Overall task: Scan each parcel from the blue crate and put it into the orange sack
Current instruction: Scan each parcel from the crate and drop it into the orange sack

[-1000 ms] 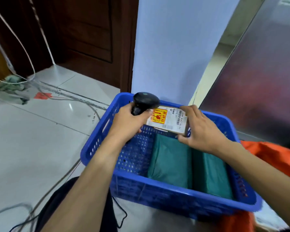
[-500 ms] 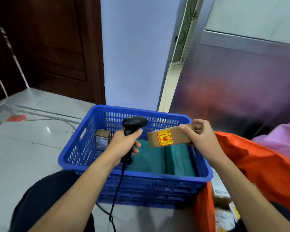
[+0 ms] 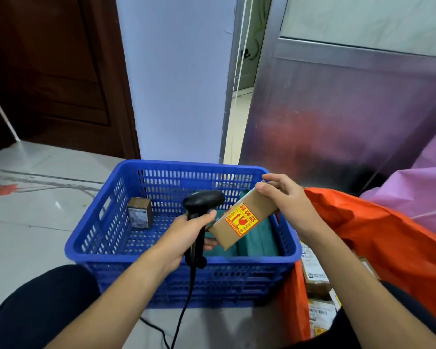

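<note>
The blue crate (image 3: pixel 146 258) stands on the floor in front of me. Above its right half my right hand (image 3: pixel 287 205) grips a brown cardboard parcel (image 3: pixel 242 217) with a yellow and red sticker, tilted down to the left. My left hand (image 3: pixel 186 235) grips a black barcode scanner (image 3: pixel 202 201) by its handle, its head right beside the parcel's lower end. A small brown box (image 3: pixel 139 215) stands in the crate's far left corner, and green parcels (image 3: pixel 257 238) lie on its right side. The orange sack (image 3: pixel 378 238) lies open to the right.
Several labelled parcels (image 3: pixel 315 280) lie inside the sack's mouth. The scanner's black cable (image 3: pixel 184 308) hangs down in front of the crate. A pink sack (image 3: pixel 423 192) sits behind the orange one. A metal panel (image 3: pixel 337 109) and a wall rise behind the crate. My knee (image 3: pixel 43 306) is at lower left.
My right hand lifted the parcel out of the crate and tilted it, its sticker side now facing up. The scanner stays in my left hand beside it. My view swung right.
</note>
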Available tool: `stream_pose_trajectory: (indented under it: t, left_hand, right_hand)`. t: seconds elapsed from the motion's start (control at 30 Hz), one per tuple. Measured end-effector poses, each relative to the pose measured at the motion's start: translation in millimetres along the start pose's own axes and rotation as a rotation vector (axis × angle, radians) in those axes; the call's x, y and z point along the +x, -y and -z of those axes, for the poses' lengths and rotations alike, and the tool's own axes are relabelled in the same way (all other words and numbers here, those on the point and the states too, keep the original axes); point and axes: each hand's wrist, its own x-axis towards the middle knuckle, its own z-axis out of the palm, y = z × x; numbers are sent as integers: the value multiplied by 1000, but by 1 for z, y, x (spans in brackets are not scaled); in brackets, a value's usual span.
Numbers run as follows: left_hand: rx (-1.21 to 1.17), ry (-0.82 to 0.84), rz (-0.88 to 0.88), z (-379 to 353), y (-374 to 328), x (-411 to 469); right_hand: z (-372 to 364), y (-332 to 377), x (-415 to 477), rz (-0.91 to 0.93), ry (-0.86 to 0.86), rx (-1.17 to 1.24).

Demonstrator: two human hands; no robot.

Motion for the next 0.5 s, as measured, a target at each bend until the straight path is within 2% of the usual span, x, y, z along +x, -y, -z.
stream_pose_trajectory:
  t: [0.13, 0.33, 0.5]
  left_hand:
    - [-44, 5, 32, 0, 0, 1]
    - [-64, 102, 153, -1, -2, 0]
    - [-172, 72, 119, -6, -5, -2]
  right_hand:
    - [-4, 0, 1, -8, 19, 56]
    - [-7, -4, 5, -6, 27, 87]
    - [-9, -6, 8, -14, -24, 106]
